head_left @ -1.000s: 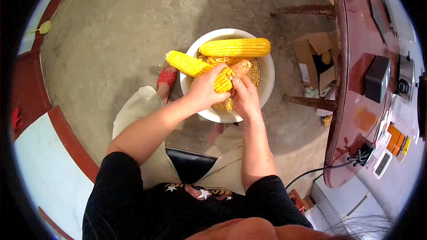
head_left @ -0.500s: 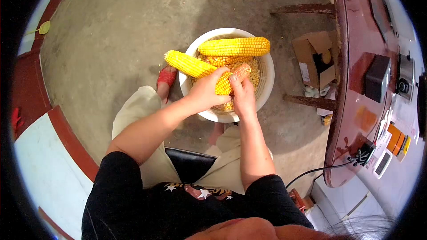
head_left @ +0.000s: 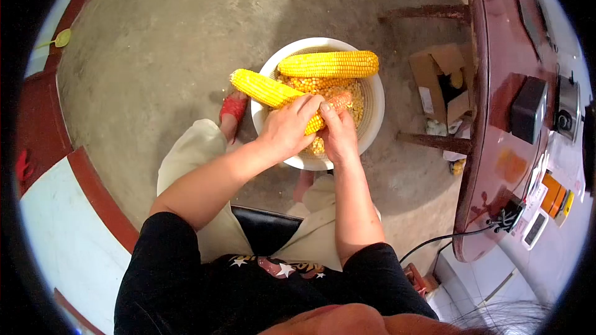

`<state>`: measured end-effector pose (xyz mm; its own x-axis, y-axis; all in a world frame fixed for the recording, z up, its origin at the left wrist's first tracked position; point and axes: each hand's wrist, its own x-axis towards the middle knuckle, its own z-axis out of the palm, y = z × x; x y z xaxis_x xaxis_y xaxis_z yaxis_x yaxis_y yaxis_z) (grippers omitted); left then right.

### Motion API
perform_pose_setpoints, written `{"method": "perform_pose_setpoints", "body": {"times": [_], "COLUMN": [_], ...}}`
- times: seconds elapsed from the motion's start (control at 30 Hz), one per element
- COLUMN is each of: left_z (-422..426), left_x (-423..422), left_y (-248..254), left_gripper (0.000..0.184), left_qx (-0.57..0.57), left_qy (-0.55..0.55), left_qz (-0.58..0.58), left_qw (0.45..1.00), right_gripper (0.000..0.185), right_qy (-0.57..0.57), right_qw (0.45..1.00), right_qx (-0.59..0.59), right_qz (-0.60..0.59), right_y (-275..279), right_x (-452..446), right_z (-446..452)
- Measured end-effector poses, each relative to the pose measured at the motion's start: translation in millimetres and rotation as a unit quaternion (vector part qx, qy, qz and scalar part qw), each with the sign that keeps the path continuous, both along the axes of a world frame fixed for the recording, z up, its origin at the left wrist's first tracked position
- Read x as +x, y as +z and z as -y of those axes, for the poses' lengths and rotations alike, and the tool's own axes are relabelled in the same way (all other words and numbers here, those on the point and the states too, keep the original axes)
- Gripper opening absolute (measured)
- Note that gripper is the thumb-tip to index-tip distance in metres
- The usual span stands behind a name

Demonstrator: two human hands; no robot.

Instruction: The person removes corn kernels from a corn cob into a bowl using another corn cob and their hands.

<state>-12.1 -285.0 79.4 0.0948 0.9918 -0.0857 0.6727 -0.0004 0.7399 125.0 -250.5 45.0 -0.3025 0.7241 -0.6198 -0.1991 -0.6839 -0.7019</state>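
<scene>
Corn ear (head_left: 315, 125) | left hand (head_left: 287, 126) curled over | right hand (head_left: 339, 135), thumb uppermost

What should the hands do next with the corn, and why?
Perhaps the right hand should push its thumb against the yellow kernels beside the bare patch, while the left hand grips the cob. Its far end looks mostly bare, but its nearer end has kernels.

Both the left hand (head_left: 287, 129) and right hand (head_left: 339, 135) grip a partly bare corncob (head_left: 315, 123) over the white basket (head_left: 370, 130).
</scene>
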Motion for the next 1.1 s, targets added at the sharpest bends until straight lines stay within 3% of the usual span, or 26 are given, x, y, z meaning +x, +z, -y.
{"method": "perform_pose_setpoints", "body": {"times": [0.1, 0.17, 0.23, 0.33, 0.5, 0.6, 0.77, 0.9, 0.97, 1.1], "left_z": [-2, -5, -5, -9, -10, -7, -12, -10, -7, -4], "left_x": [0, -4, -6, -11, -13, -9, -13, -11, -8, -3], "left_y": [0, -3, -9, -13, -11, -10, -11, -9, -10, 2], "left_gripper": [0.064, 0.066, 0.068, 0.071, 0.073, 0.073, 0.075, 0.073, 0.071, 0.070], "left_qx": [-0.027, -0.065, -0.059, -0.080, -0.118, -0.105, -0.176, -0.137, -0.028, -0.031], "left_qy": [0.012, 0.039, 0.044, 0.065, 0.084, 0.072, 0.087, 0.095, 0.058, 0.024], "left_qz": [0.021, 0.124, 0.137, 0.172, 0.222, 0.177, 0.280, 0.235, 0.095, 0.053], "left_qw": [0.999, 0.989, 0.988, 0.980, 0.964, 0.976, 0.940, 0.958, 0.993, 0.998], "right_gripper": [0.039, 0.039, 0.039, 0.038, 0.038, 0.037, 0.038, 0.040, 0.041, 0.045], "right_qy": [-0.006, 0.006, 0.019, 0.052, 0.007, 0.009, 0.020, 0.011, 0.006, 0.014], "right_qw": [0.999, 0.998, 0.997, 0.997, 0.998, 1.000, 0.999, 0.996, 0.995, 0.999], "right_qx": [0.039, 0.054, 0.069, 0.047, 0.003, 0.003, -0.001, -0.020, -0.018, 0.027], "right_qz": [0.002, 0.013, 0.024, -0.008, -0.065, -0.011, -0.051, -0.089, -0.094, -0.039], "right_y": [-2, 0, 3, 14, 33, 10, 11, 16, 17, 4], "right_x": [4, 5, 6, 5, -1, 2, 6, 5, 4, 3], "right_z": [1, 0, -1, -2, -5, -3, -3, -6, -4, 1]}}
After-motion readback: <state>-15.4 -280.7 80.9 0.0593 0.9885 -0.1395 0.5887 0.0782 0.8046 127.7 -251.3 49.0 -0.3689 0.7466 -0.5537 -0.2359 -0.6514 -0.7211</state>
